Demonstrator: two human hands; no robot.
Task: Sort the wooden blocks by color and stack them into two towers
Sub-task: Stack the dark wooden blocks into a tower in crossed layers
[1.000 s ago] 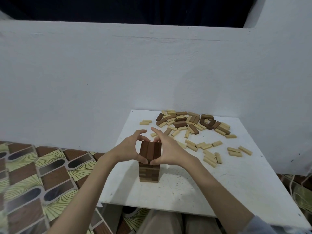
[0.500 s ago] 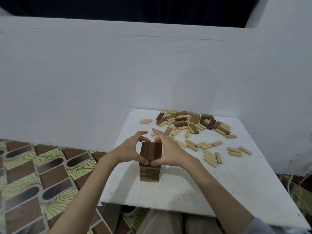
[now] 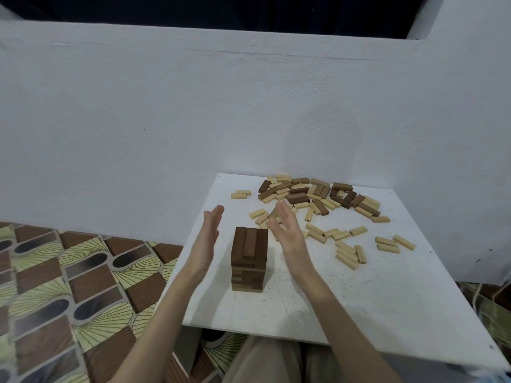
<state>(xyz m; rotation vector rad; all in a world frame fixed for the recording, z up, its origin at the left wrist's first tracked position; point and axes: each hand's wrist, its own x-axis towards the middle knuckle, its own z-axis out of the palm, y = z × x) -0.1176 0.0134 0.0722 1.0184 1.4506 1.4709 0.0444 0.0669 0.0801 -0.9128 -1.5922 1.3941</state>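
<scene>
A dark brown block tower (image 3: 249, 261) stands on the white table (image 3: 373, 308) near its front left. Its top layer has three blocks side by side, the middle one sticking out toward me. My left hand (image 3: 208, 236) is held flat with straight fingers to the left of the tower, apart from it. My right hand (image 3: 287, 232) is held flat to the right of the tower, also apart. A mixed pile of dark and light blocks (image 3: 312, 196) lies at the table's far side. Loose light blocks (image 3: 348, 247) are scattered right of the tower.
A white wall (image 3: 249, 120) rises right behind the table and along its right side. Patterned brown and green floor tiles (image 3: 69, 286) spread to the left. My trousered legs (image 3: 276, 363) are under the table's front edge.
Both hands have let go of the tower's top layer and moved outward, opening flat on either side of it.
</scene>
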